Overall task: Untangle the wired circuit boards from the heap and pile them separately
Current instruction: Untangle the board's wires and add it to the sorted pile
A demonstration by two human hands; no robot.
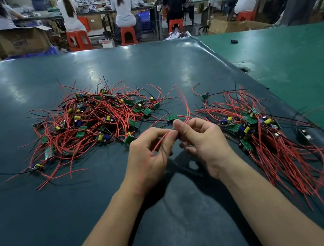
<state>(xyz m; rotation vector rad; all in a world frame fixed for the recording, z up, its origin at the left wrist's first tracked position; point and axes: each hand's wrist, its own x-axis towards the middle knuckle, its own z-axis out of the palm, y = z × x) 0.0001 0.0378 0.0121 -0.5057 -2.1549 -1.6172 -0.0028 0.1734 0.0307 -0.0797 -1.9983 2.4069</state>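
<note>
Heap (pixel 94 121) lies left of both hands, pile (pixel 263 133) right, by the surface (pixel 172 217) edge. Left hand (pixel 149 157) and right hand (pixel 204 139) pinch red wires (pixel 184 108).

— Where does the head view look from?
— From above the near edge of the dark table (pixel 42 207), facing forward and down, close over both forearms.
— How wide?
— Wide-angle: the table's edges bow, and the far workshop benches (pixel 95 11) show along the top.
— Any second view?
— None, so nothing is shared.
</note>
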